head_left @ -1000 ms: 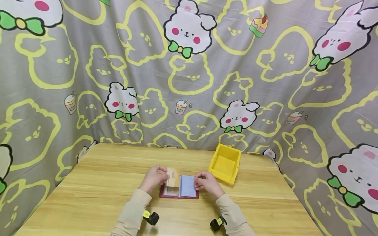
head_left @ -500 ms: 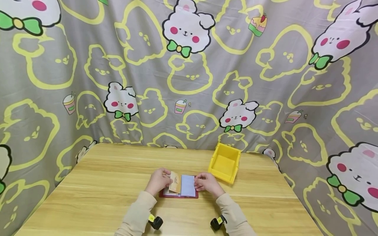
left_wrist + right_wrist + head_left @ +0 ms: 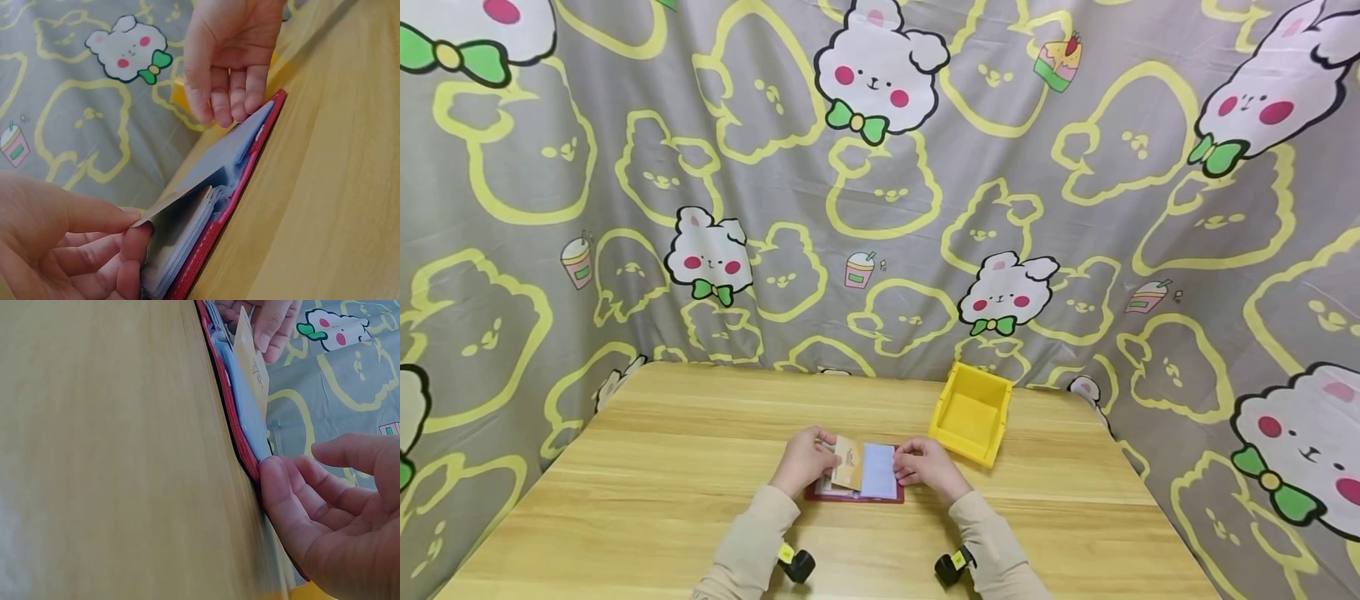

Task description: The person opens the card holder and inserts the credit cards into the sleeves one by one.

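Observation:
A small card holder with a red cover (image 3: 853, 500) lies spread on the table, clear sleeves inside. Between thumb and fingers, my left hand (image 3: 805, 460) pinches the edge of a yellowish card (image 3: 848, 463) on the holder's left side, tilted up off the sleeves (image 3: 184, 240) beneath. A pale blue sleeve page (image 3: 878, 471) covers the right side. My right hand (image 3: 927, 465) touches that side's outer edge, its fingers loosely bent; in the right wrist view its thumb stands apart and one finger rests at the holder's corner (image 3: 255, 467).
A yellow plastic bin (image 3: 972, 417) stands on the wooden table (image 3: 685, 450), behind and right of the holder. A grey patterned curtain (image 3: 895, 192) hangs around the table's far edge and sides. A black wrist camera is worn on each forearm.
My left hand has brought the yellowish card rightward and down toward the holder's middle, mostly in the first half second. The right hand stays at the holder's right edge.

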### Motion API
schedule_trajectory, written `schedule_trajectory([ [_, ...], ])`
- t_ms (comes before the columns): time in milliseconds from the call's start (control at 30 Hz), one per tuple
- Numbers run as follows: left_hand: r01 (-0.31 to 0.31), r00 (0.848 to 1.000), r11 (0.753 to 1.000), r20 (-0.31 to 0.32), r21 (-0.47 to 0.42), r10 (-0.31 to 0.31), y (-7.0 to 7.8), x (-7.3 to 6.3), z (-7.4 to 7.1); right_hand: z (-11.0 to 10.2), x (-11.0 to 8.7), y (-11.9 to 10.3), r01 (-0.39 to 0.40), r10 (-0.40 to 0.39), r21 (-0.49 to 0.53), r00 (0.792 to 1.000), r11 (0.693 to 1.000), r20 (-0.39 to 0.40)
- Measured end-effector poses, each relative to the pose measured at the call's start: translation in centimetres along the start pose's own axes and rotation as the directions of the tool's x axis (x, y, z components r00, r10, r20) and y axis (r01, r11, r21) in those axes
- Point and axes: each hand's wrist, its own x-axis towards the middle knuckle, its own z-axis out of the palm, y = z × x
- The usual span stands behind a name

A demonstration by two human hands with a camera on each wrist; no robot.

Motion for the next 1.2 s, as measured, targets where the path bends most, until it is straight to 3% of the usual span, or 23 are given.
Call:
schedule_trajectory([
  [267,0.008,1.000,1.000,-0.004,-0.004,-0.008,0.1,0.0,0.2,0.0,0.0,0.0,-0.012,0.012,0.002,1.000,1.000,-0.007],
  [767,-0.017,1.000,0.998,0.004,0.067,0.017,0.7,-0.7,1.6,0.0,0.0,0.0,-0.005,0.005,-0.005,1.000,1.000,-0.011],
  [900,-0.036,0.999,0.990,-0.016,0.138,0.038,0.9,-0.9,2.1,0.1,0.0,0.1,-0.012,0.011,-0.013,1.000,1.000,-0.020],
  [1000,-0.060,0.998,0.970,-0.020,0.235,0.067,1.0,-1.0,2.4,0.1,-0.1,0.0,-0.011,0.011,-0.017,1.000,1.000,-0.021],
  [1200,-0.049,0.998,0.948,-0.012,0.316,0.056,1.5,-1.2,2.7,0.4,-1.1,-1.7,-0.002,0.002,-0.011,1.000,1.000,-0.008],
])
